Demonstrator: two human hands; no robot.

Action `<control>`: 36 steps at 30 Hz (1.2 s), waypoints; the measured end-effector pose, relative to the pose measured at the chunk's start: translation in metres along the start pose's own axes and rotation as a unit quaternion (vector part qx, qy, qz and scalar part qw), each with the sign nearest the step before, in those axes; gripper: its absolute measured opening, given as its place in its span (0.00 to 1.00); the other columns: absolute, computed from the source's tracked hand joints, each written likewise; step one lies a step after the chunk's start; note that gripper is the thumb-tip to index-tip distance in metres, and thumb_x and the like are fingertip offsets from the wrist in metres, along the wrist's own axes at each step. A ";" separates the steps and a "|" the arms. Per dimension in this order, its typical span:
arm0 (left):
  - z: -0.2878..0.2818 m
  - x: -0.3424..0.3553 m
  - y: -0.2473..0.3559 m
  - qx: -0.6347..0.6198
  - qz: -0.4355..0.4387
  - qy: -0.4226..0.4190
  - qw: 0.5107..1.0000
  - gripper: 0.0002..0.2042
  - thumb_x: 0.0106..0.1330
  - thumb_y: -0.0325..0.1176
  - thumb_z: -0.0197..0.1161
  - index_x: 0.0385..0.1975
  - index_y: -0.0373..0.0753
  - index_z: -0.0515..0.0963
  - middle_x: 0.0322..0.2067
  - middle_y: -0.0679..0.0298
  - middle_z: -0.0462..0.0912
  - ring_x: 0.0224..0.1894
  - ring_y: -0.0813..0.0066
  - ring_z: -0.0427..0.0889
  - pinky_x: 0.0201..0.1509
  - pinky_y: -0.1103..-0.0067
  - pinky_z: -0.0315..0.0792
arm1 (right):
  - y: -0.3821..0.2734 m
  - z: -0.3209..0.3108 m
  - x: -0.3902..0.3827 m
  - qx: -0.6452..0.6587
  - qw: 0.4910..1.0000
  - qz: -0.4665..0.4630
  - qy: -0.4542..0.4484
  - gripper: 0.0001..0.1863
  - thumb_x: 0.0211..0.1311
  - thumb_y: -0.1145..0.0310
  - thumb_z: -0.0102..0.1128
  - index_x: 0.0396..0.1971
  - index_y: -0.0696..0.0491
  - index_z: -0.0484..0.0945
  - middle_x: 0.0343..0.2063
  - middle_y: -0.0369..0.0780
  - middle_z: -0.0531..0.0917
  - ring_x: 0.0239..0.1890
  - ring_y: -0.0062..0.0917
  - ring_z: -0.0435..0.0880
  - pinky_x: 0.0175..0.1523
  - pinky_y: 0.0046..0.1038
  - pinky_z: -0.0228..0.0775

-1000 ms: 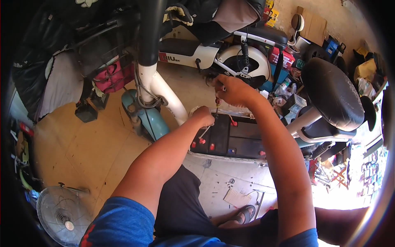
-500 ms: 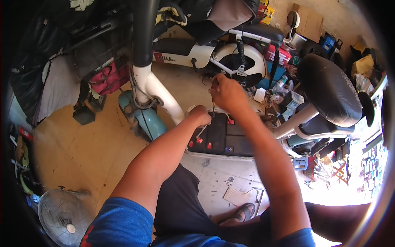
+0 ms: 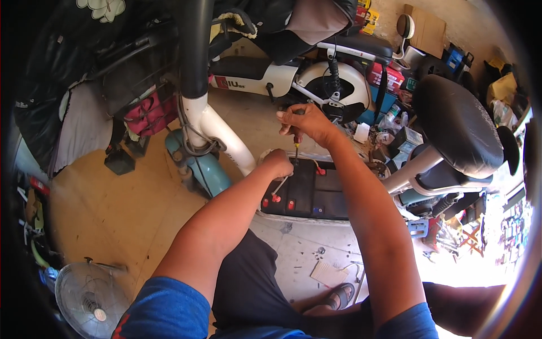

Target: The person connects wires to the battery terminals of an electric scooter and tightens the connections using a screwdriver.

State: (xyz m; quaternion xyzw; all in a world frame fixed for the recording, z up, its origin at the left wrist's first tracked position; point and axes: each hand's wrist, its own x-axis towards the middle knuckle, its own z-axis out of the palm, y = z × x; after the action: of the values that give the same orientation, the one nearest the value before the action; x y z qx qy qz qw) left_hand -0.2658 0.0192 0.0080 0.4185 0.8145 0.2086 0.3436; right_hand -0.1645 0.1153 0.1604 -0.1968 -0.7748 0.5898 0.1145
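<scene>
My right hand (image 3: pixel 305 121) is closed on the handle of a screwdriver (image 3: pixel 296 146) held upright, its shaft pointing down into an open compartment on the scooter deck. Directly below, my left hand (image 3: pixel 278 164) has its fingers closed by the screwdriver's lower end; a thin metal tool (image 3: pixel 282 186) runs from those fingers to a red terminal cap (image 3: pixel 276 198). Dark batteries (image 3: pixel 324 189) with several red and blue terminals fill the compartment. The screwdriver's tip and what my left fingertips touch are too small to make out.
A white frame tube (image 3: pixel 226 141) rises left of the compartment, a padded seat (image 3: pixel 454 127) right. Another white scooter (image 3: pixel 254 82) stands behind, cluttered boxes (image 3: pixel 381 76) beside it. A pink bag (image 3: pixel 148 113) hangs at left above dark blocks (image 3: pixel 119 159); a fan (image 3: pixel 90 296) sits lower left.
My right hand has shifted slightly left relative to the scooter and changed its grip angle on the upright screwdriver. My left hand stays at the same spot. The whole view shifts slightly with my head.
</scene>
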 end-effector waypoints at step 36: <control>-0.022 -0.014 -0.018 0.014 0.036 0.027 0.999 0.15 0.57 0.36 0.72 0.33 0.27 0.87 0.30 0.44 0.89 0.35 0.46 0.91 0.47 0.62 0.83 | -0.083 0.006 -0.346 -0.147 0.983 0.002 0.105 0.19 0.64 0.60 0.80 0.22 0.55 0.82 0.15 0.34 0.77 0.20 0.15 0.73 0.26 0.25 0.64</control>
State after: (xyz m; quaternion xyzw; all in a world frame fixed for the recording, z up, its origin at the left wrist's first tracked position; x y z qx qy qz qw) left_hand -0.2860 -0.0037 0.0166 0.4460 0.8109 0.2208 0.3078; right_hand 0.1291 -0.0613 0.2570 -0.2742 -0.8364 0.4455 0.1639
